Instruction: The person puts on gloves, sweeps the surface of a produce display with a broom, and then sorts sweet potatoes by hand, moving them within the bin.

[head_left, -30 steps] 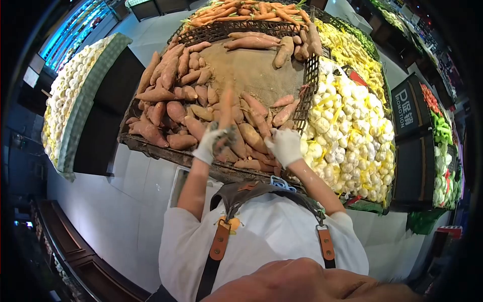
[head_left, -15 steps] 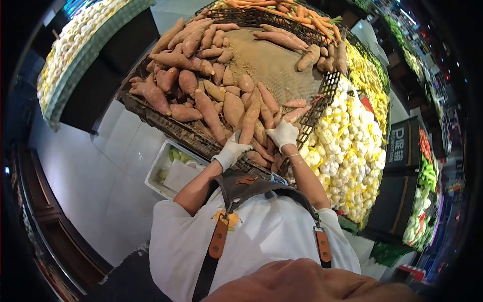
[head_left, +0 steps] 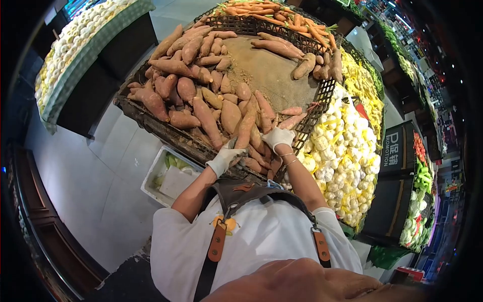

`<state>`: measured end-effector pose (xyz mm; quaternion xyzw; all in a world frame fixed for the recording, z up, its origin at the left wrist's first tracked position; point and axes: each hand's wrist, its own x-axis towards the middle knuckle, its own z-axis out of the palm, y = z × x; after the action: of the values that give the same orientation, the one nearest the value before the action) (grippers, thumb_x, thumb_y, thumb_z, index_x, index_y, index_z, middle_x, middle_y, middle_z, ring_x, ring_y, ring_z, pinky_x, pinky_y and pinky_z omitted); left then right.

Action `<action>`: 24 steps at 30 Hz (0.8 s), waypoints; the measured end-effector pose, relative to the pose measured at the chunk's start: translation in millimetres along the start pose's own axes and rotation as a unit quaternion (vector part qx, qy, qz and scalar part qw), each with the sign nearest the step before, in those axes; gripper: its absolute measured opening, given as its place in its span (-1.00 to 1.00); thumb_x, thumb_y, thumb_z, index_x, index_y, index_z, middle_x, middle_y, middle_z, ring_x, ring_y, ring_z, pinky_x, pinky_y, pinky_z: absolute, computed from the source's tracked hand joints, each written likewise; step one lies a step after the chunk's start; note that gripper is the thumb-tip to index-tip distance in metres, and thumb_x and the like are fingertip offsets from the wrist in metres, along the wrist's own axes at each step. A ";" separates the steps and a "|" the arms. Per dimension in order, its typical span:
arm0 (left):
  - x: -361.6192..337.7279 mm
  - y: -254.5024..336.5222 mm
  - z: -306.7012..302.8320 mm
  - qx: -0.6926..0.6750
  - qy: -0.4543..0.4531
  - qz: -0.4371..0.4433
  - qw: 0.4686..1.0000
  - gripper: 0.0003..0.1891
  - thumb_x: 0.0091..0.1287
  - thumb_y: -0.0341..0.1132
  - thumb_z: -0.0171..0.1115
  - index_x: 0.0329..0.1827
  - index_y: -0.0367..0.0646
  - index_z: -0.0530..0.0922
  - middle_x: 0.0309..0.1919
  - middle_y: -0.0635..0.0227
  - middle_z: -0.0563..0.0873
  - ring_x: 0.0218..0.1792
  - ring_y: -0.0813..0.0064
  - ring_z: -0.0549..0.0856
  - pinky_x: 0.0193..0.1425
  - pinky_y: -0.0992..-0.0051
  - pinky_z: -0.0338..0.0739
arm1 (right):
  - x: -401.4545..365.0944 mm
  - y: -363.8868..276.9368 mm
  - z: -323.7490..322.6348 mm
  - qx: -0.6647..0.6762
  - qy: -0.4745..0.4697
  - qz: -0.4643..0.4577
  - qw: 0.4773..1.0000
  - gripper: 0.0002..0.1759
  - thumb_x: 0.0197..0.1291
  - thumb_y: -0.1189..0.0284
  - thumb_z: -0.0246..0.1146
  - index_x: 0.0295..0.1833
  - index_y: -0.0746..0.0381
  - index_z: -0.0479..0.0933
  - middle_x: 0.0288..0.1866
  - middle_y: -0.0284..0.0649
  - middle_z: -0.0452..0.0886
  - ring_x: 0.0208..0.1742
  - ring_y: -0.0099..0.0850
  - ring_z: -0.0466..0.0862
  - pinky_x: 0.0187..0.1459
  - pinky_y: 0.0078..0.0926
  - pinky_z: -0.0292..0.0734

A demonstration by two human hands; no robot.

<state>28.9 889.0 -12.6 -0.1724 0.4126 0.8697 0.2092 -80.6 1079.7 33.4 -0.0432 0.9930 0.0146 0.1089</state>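
Observation:
Sweet potatoes (head_left: 186, 88) lie heaped in a dark mesh-lined crate (head_left: 181, 141) in front of me. My left hand (head_left: 226, 157), in a white glove with greyish fingers, is closed around the lower end of a long sweet potato (head_left: 246, 127) slanting up the heap. My right hand (head_left: 278, 138), also gloved in white, is bent down among the sweet potatoes near the crate's right corner. Its fingers look curled, but their tips and whatever they grip are hidden. Two slim pinkish sweet potatoes (head_left: 292, 121) lie just above it.
Garlic bulbs (head_left: 347, 151) in yellow netting are piled to the right. Carrots (head_left: 261, 10) fill the far side, behind a black plastic crate wall (head_left: 236, 23). On the floor at left stands a white foam box (head_left: 156, 173) with green produce. A garlic stand (head_left: 80, 45) is further left.
My left hand has shifted slightly left and down at the end of the long sweet potato. My right hand has moved a little left and down. The whole view has shifted slightly.

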 end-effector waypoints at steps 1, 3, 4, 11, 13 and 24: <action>0.1 -0.7 -1.5 -0.008 -0.005 -0.003 1.000 -0.22 0.22 -0.62 0.30 0.51 -0.26 0.15 0.02 0.24 0.63 -0.14 0.49 0.69 -0.14 0.53 0.61 | 1.2 -2.0 -1.2 0.011 -0.004 0.017 1.000 -0.37 -0.02 -0.16 0.25 -0.21 0.23 0.74 -0.23 0.08 0.74 -0.10 -0.09 0.74 0.02 -0.23 0.50; 7.2 -7.3 -9.6 -0.011 -0.007 0.004 1.000 -0.23 0.25 -0.59 0.28 0.52 -0.22 0.14 0.00 0.21 0.65 -0.16 0.45 0.69 -0.16 0.48 0.62 | 0.0 -3.9 -4.0 0.053 0.007 0.040 0.998 -0.34 -0.06 -0.13 0.29 -0.15 0.27 0.71 -0.21 0.12 0.73 -0.08 -0.06 0.73 0.01 -0.25 0.53; 16.1 -16.0 -17.4 -0.007 -0.003 0.014 1.000 -0.24 0.27 -0.56 0.28 0.52 -0.18 0.13 -0.02 0.17 0.67 -0.17 0.40 0.70 -0.18 0.42 0.64 | -3.8 -2.2 -4.8 0.083 0.022 0.046 0.995 -0.31 -0.07 -0.13 0.30 -0.10 0.30 0.68 -0.20 0.14 0.72 -0.08 -0.05 0.73 0.01 -0.25 0.53; 8.6 -2.0 -21.2 0.037 -0.013 -0.030 0.999 -0.42 0.33 -0.45 0.25 0.42 -0.05 0.29 -0.05 0.20 0.70 -0.17 0.34 0.71 -0.17 0.32 0.65 | -3.1 37.6 7.4 0.523 0.142 0.014 0.840 -0.36 0.04 0.05 0.39 -0.03 0.38 0.39 -0.19 0.00 0.67 -0.24 -0.22 0.71 -0.18 -0.38 0.59; 11.5 -2.8 -23.1 0.052 -0.008 -0.035 0.998 -0.47 0.33 -0.43 0.26 0.36 -0.07 0.35 -0.09 0.22 0.71 -0.20 0.35 0.71 -0.18 0.32 0.65 | -28.5 33.0 -28.0 0.707 0.094 -0.035 0.700 -0.58 0.20 0.16 0.34 -0.20 0.27 0.37 -0.37 -0.20 0.60 -0.53 -0.37 0.60 -0.41 -0.51 0.55; 13.1 6.0 -20.1 0.045 -0.012 -0.080 0.996 -0.34 0.29 -0.57 0.24 0.46 -0.16 0.24 -0.15 0.25 0.69 -0.35 0.44 0.68 -0.31 0.46 0.62 | -137.8 11.5 -55.5 0.806 -0.267 0.112 0.516 -0.68 0.28 0.11 0.29 -0.28 0.14 0.51 -0.57 -0.36 0.53 -0.77 -0.56 0.41 -0.74 -0.62 0.24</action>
<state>17.3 872.6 -27.0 -0.1850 0.4340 0.8324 0.2906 40.4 1100.4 117.8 0.1805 0.5003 -0.7691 0.3543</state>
